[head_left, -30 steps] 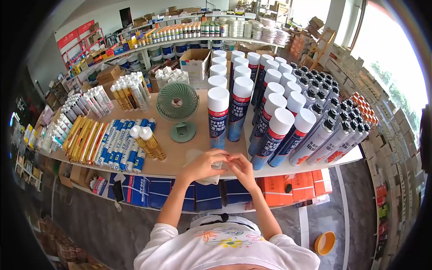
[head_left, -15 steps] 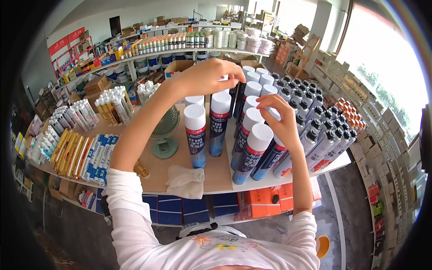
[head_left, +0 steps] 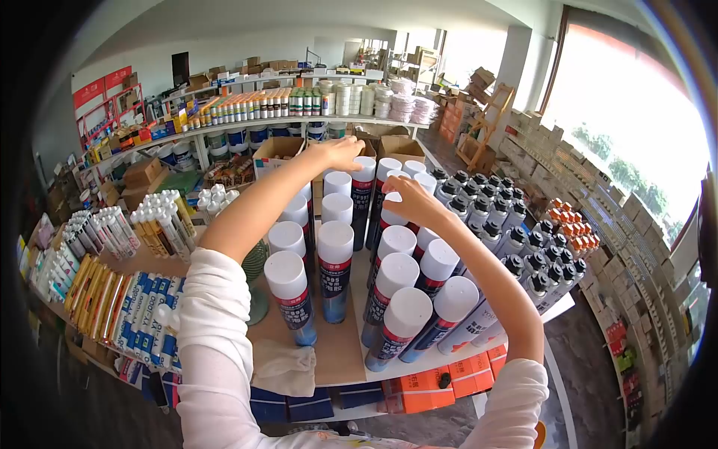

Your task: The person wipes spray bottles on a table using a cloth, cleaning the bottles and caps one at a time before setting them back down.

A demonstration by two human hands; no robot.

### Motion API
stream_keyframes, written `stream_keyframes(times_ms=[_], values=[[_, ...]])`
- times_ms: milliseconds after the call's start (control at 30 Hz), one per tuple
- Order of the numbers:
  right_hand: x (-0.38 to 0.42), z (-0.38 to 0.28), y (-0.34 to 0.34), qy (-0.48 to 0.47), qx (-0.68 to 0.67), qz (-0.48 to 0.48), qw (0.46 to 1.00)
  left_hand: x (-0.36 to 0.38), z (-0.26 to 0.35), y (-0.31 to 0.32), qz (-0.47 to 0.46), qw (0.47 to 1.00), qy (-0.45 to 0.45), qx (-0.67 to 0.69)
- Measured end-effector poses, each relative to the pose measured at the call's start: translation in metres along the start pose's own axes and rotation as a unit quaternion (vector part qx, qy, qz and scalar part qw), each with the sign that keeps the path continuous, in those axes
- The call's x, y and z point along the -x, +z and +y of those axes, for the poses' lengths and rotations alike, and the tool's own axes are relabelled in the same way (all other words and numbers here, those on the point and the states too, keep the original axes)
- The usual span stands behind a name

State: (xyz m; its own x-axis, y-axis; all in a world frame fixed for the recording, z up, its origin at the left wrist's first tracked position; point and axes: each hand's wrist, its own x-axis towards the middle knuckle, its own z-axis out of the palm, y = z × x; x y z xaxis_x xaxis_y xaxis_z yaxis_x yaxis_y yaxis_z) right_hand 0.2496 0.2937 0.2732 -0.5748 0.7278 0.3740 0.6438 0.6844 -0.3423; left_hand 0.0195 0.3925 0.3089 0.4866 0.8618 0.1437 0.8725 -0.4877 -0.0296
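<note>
Both my arms reach over tall white-capped spray cans with dark-blue labels. At the far end, my left hand (head_left: 341,153) curls its fingers around the white cap of an upright can (head_left: 363,193) between the two groups. My right hand (head_left: 413,200) is bent over the right-hand group, fingers apart, its fingertips right at the white caps. The closest can of that group (head_left: 407,313) leans in this wide view. Left of the gap, another group of the same cans (head_left: 334,251) stands in rows. My right hand partly hides the caps beneath it.
Black-topped cans (head_left: 535,262) crowd the table's right side. A folded cloth (head_left: 284,367) lies at the front edge beside a partly hidden green fan (head_left: 256,280). Sealant tubes (head_left: 168,221) and foil packs (head_left: 101,299) fill the left. Cardboard boxes (head_left: 277,152) stand beyond the table.
My view has moved nearer and tilted up, showing more cans of the left group. My left hand has moved slightly left and lower in view; my right hand has moved left over the caps.
</note>
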Motion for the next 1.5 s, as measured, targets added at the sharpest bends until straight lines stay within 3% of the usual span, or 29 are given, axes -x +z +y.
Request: stream_keyframes(times_ms=[133,300,367,467,533,633,700,967,1133,1167,1433,1500], values=[[-0.001,0.002,0.009,-0.012,0.125,-0.024,0.992,-0.039,-0.011,0.040,-0.049,0.998,-0.028,-0.012],[-0.009,0.007,0.009,-0.034,0.117,-0.014,0.992,-0.066,-0.024,0.065,-0.063,0.996,-0.056,-0.009],[-0.012,0.008,0.010,-0.044,0.125,-0.014,0.991,-0.076,-0.033,0.076,-0.050,0.998,-0.026,0.008],[-0.012,0.019,0.025,-0.072,0.136,0.013,0.988,-0.081,-0.033,0.073,-0.093,0.995,-0.034,0.020],[-0.013,0.021,0.031,-0.089,0.143,0.031,0.985,-0.080,-0.033,0.075,-0.049,0.998,-0.022,0.015],[-0.011,0.027,0.040,-0.102,0.187,0.029,0.977,-0.074,-0.014,0.062,-0.163,0.983,-0.060,0.056],[-0.013,0.032,0.046,-0.104,0.213,0.026,0.971,-0.069,-0.007,0.055,-0.173,0.982,-0.046,0.065],[-0.010,0.011,0.040,-0.056,0.255,-0.038,0.964,-0.063,0.005,0.054,-0.168,0.985,-0.030,0.005],[-0.006,0.012,0.030,-0.062,0.243,-0.031,0.967,-0.077,0.001,0.072,-0.134,0.990,-0.010,0.045],[-0.004,0.012,0.028,-0.057,0.244,-0.032,0.967,-0.076,0.001,0.077,-0.088,0.995,-0.002,0.042],[0.008,0.010,0.031,-0.062,0.270,-0.003,0.961,-0.052,0.027,0.058,-0.084,0.995,-0.023,0.040],[0.011,0.008,0.024,-0.052,0.267,-0.019,0.962,-0.055,0.019,0.073,-0.029,0.997,-0.034,0.056]])
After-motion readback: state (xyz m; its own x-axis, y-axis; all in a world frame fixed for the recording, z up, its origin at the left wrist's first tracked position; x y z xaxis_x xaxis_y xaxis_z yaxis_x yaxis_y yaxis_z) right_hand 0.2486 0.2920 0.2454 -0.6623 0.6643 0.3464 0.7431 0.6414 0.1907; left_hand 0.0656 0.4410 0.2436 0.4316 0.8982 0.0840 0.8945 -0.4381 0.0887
